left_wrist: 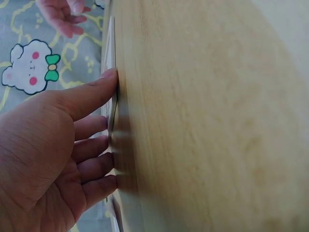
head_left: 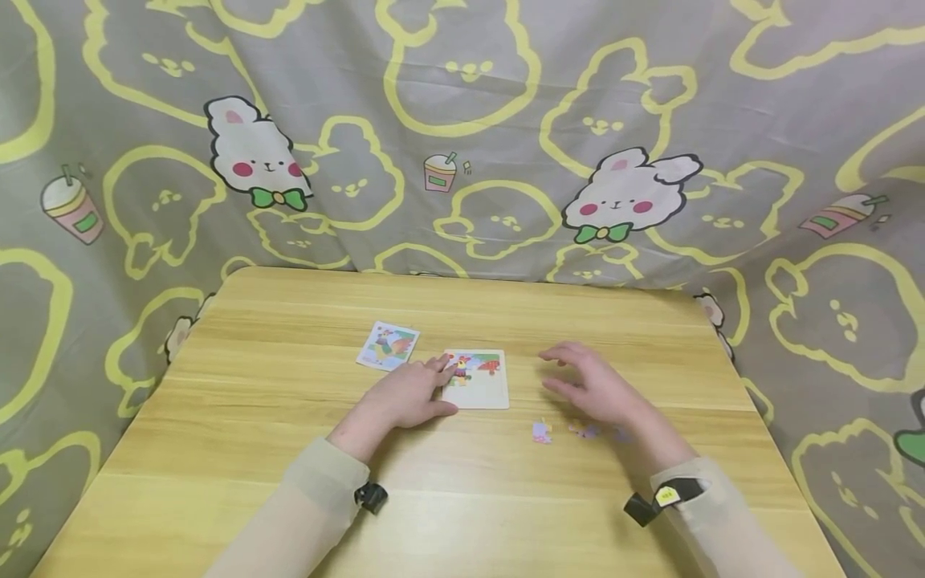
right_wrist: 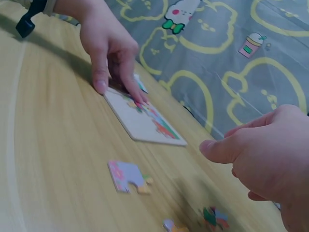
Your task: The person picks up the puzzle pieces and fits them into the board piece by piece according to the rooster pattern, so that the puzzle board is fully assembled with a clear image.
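A white puzzle board (head_left: pixel 477 396) lies on the table with some pieces along its upper part, showing a rooster's head and red tail feathers. My left hand (head_left: pixel 406 393) rests on the board's left side, its fingertips on the pieces and its thumb at the lower left corner. Right of the board, my right hand (head_left: pixel 596 389) hovers with nothing in its fingers. Below it lie several loose puzzle pieces; one is lilac with pink (right_wrist: pixel 124 175), another green and red (right_wrist: pixel 216 218). The lower part of the board shows bare white.
A picture card (head_left: pixel 388 345) with a whole rooster lies left of the board, partly behind my left hand. The wooden table (head_left: pixel 462 498) ends at a grey curtain (head_left: pixel 491 144) with rabbit prints, which also hangs along both sides.
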Tool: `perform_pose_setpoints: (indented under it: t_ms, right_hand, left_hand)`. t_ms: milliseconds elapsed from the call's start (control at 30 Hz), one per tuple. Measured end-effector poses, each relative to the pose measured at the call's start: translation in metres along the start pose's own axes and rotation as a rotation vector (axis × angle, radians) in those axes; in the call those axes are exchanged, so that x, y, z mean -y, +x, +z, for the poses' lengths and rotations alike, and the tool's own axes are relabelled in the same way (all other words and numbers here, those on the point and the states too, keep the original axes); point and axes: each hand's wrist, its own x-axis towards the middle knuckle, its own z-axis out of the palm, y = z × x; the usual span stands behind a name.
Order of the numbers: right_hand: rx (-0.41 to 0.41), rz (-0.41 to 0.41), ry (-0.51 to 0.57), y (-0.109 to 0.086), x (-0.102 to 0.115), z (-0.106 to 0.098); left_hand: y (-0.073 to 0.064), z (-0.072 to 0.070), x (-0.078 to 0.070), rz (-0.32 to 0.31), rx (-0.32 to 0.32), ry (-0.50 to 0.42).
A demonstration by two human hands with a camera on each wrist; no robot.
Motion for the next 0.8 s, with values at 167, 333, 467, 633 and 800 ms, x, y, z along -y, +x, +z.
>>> perform_pose_setpoints:
  t_ms: [167,333,467,633,800]
  right_hand:
    - [0.010,0.016,-0.010,-0.011,-0.012,-0.007]
    - [0.022,0.031,-0.021,-0.021,-0.020,-0.013]
    - [0.015,0.030,-0.031,-0.028,-0.026,-0.015]
    - [0.013,0.048,-0.062,-0.037,-0.034,-0.015]
    - [0.017,0.117,-0.120,-0.043,-0.037,-0.014]
  left_hand:
    - [0.001,0.001,0.000,-0.003,-0.006,-0.005]
    - [0.000,0.001,-0.001,-0.014,-0.004,-0.018]
    - [0.000,0.001,0.000,-0.017,-0.006,-0.021]
    - [0.001,0.001,0.000,-0.016,-0.003,-0.023]
    - [0.001,0.001,-0.001,-0.012,-0.004,-0.026]
